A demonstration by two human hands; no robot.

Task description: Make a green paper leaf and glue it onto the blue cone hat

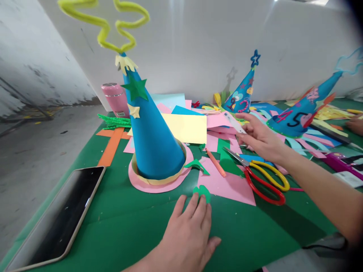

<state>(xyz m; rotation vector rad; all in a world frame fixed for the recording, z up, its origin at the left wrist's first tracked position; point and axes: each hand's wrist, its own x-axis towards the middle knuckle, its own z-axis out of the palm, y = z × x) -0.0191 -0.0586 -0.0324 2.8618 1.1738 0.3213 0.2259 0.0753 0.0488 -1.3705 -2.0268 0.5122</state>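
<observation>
My left hand point(188, 228) lies palm down on the green table, fingers stretched out, with fingertips on a small green paper cutout point(202, 192) with rounded lobes. My right hand point(261, 138) reaches over the paper pile and pinches a small flat white card point(235, 122); its print is too small to read. Just below that forearm lie scissors point(255, 173) with one red and one yellow handle. A blue paper cone hat point(155, 139) stands upright left of centre, bearing a green star, cream stars, a pink brim and a bent yellow pipe cleaner on top.
A phone point(62, 215) lies at the left table edge. Behind the hat stands a pink flask point(115, 98). Pink paper point(227, 185), an orange crayon-like stick point(216, 163) and scraps lie mid-table. Two decorated hats point(241, 90) stand farther back; another person's hand point(356, 124) shows far right.
</observation>
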